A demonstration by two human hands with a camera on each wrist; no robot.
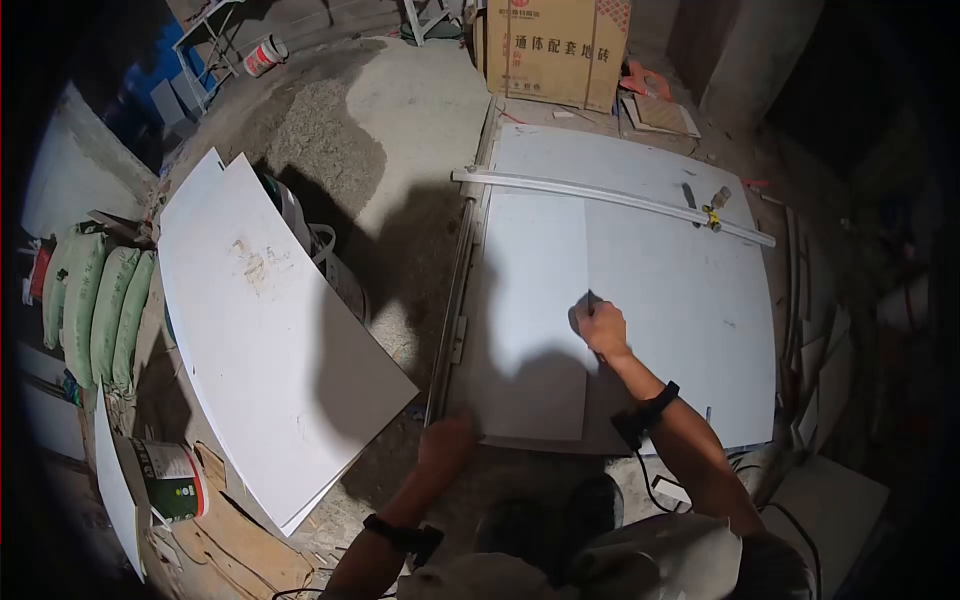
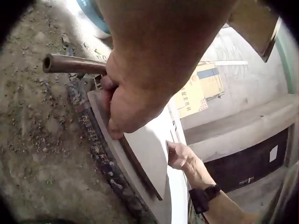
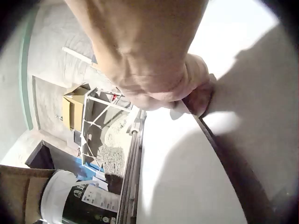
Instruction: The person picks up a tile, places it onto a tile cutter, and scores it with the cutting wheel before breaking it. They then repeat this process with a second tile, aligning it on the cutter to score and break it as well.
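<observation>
A narrow white panel lies over the left part of a larger white panel. My right hand has its fingers curled at the narrow panel's right edge, pinching it; in the right wrist view the right hand covers most of that contact. My left hand is at the near left corner, beside a metal rail. The left wrist view shows the left hand gripping the panel's corner, next to a round metal pipe. The fingers beneath are partly hidden.
A long metal bar crosses the larger panel's far part. Other white panels lean over buckets at the left, near green sacks and a labelled bucket. A cardboard box stands beyond. Cables hang by both forearms.
</observation>
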